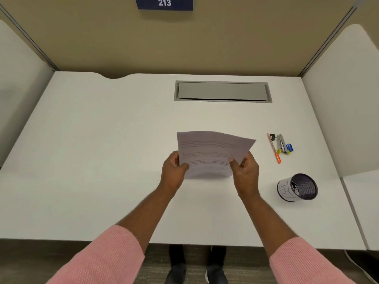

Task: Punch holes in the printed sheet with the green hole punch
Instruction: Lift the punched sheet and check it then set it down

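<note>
A white printed sheet (pixel 209 148) with lines of text is held up above the middle of the white desk (pixel 102 160), its near part bowed. My left hand (pixel 173 171) pinches its lower left edge, thumb on top. My right hand (pixel 245 171) pinches its lower right edge the same way. No green hole punch shows anywhere in view.
To the right lie an orange pen (pixel 274 148), a metal stapler (pixel 281 144), a black binder clip (pixel 272 136) and a small blue item (pixel 289 147). A mesh pen cup (pixel 297 187) lies tipped on the near right. A grey cable hatch (pixel 223 91) sits at the back; partition walls stand on three sides.
</note>
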